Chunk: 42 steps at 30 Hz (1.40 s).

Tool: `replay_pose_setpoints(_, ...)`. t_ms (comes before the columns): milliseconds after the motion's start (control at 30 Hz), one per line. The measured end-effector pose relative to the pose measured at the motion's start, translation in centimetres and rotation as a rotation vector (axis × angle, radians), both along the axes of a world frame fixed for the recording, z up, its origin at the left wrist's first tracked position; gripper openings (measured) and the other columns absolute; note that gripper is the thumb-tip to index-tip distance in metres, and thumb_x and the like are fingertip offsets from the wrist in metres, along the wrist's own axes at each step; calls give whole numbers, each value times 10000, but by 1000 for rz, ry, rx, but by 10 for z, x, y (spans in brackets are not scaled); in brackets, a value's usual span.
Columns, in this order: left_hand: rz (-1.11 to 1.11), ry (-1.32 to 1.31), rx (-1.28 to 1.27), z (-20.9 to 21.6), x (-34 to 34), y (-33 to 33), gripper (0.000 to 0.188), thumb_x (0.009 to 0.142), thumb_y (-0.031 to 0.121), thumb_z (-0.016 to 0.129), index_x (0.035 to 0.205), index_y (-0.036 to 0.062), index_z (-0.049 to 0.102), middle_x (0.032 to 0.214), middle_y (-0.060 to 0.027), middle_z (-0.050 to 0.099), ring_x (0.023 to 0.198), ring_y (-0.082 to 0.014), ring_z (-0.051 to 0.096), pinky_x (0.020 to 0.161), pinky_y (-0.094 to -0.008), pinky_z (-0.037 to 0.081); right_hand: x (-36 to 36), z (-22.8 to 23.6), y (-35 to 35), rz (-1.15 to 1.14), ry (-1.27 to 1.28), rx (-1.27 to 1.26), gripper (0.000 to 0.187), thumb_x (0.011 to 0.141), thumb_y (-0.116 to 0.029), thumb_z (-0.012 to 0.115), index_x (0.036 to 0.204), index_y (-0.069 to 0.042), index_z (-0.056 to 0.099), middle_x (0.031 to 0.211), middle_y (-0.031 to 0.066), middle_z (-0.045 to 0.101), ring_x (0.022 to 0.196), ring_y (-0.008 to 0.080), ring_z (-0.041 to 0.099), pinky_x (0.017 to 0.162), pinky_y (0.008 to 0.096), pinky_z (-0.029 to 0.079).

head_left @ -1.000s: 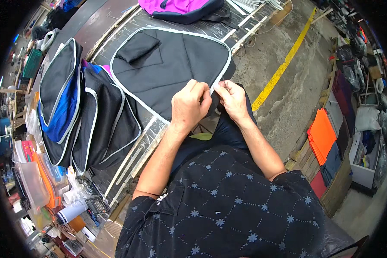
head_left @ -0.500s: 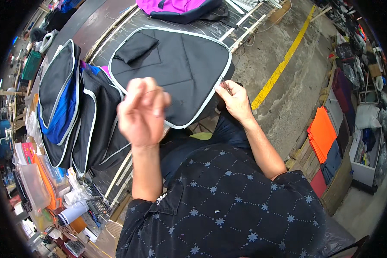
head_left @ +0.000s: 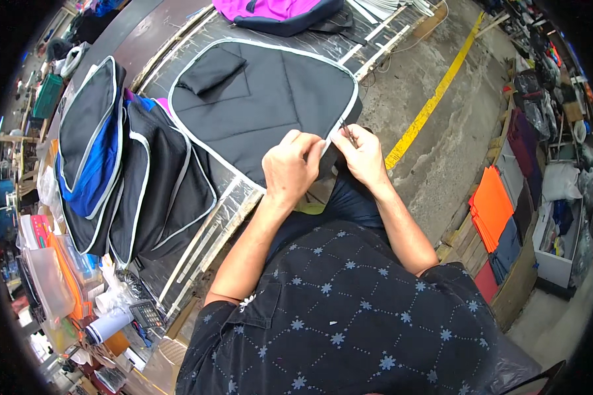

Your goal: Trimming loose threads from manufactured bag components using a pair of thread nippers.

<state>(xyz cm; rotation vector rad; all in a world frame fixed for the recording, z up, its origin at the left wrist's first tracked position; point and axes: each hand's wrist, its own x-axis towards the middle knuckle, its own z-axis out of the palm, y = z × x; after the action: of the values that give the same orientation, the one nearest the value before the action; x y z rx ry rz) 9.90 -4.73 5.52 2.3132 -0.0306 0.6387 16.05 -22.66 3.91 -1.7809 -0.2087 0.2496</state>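
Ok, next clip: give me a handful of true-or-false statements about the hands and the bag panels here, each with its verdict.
1. Both hands pinch the pale-piped edge of the black panel. True: the left hand and right hand meet at its near edge.
2. The right hand is empty. False: it holds a thin dark tool; what kind cannot be told.
3. A stack of black and blue panels lies to the person's left. True.
4. The purple bag lies under the left hand. False: it lies at the table's far end.
5. The floor stripe is red. False: it is yellow.
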Motion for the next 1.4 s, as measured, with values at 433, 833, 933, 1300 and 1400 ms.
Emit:
replay_pose_setpoints(433,131,249,-473,3,-19,121,177,1039,180,770,1055,11,821,877,-16,756,771,-84,638,698,-295,510,5,-23,-7,-32,-18,43,295,1056,-263,767,960,13,721,771,-76,574,710,33,463,616,271,380)
replay_pose_setpoints(833,72,40,275,-4,7,68,78,954,196,798,949,118,795,863,-80,724,827,-310,718,735,-445,492,5,-28,-11,-1,23,30,205,1081,-198,742,982,-22,707,855,-101,598,769,18,490,679,234,399)
replay_pose_setpoints(933,11,72,42,2,31,74,132,930,218,843,999,106,852,829,-98,713,771,-307,730,701,-397,556,6,-29,-10,-2,12,23,200,1082,-196,745,992,-22,708,858,-99,605,774,16,499,691,229,406)
replay_pose_setpoints(1300,-889,753,-806,22,6,52,258,1090,268,726,1002,28,759,845,-23,728,735,-116,641,700,-302,522,4,-36,-9,-26,-8,102,283,1051,-261,773,962,3,719,775,-87,588,716,23,485,625,264,401)
replay_pose_setpoints(1400,-1036,1031,-781,52,-30,94,320,1115,302,704,1002,7,753,812,20,686,673,-75,567,618,-279,481,6,-36,-13,-24,10,27,275,1021,-259,809,965,-6,720,783,-91,589,714,22,485,618,257,394)
